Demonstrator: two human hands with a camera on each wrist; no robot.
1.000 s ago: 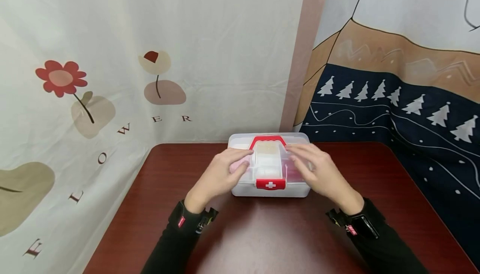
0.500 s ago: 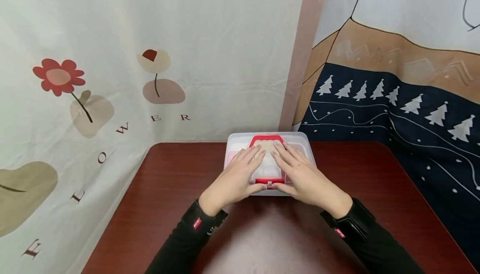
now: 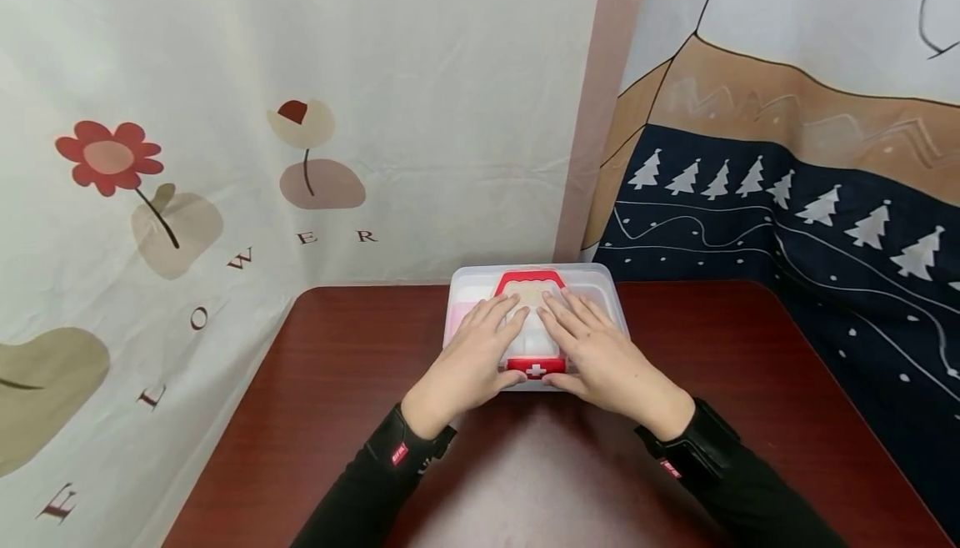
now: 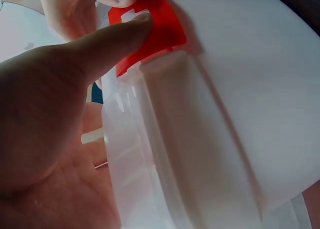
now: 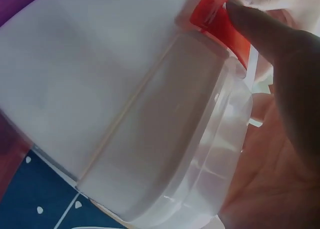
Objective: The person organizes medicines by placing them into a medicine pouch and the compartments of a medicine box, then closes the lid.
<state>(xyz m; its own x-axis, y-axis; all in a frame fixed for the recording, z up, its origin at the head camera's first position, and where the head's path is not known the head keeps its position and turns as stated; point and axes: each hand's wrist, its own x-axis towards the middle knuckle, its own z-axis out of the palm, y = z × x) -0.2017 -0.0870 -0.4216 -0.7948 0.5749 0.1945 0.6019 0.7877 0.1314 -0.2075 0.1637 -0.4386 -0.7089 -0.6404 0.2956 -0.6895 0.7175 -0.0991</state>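
A first-aid box [image 3: 463, 281] of white plastic with a translucent lid sits at the back of the table. It has a red carry handle [image 3: 529, 275] on top and a red front latch [image 3: 536, 368] marked with a white cross. My left hand [image 3: 467, 358] lies over the lid's left part, fingers extended toward the handle. Mirroring it on the right, my right hand [image 3: 609, 358] spreads its fingers over the lid. Both thumbs touch the latch; in the left wrist view the left thumb [image 4: 110, 41] presses on its cross. Pinkish contents show faintly through the lid.
The box stands on a reddish-brown table [image 3: 375, 339]. Behind it hangs a pale curtain [image 3: 450, 114] with flower prints, and at the right a dark blue cloth [image 3: 697, 231] with white trees. Black straps circle both wrists.
Both hands have come inward from beside the handle to lie over the lid, and the thumbs have come onto the latch. Over the last half second they hardly move.
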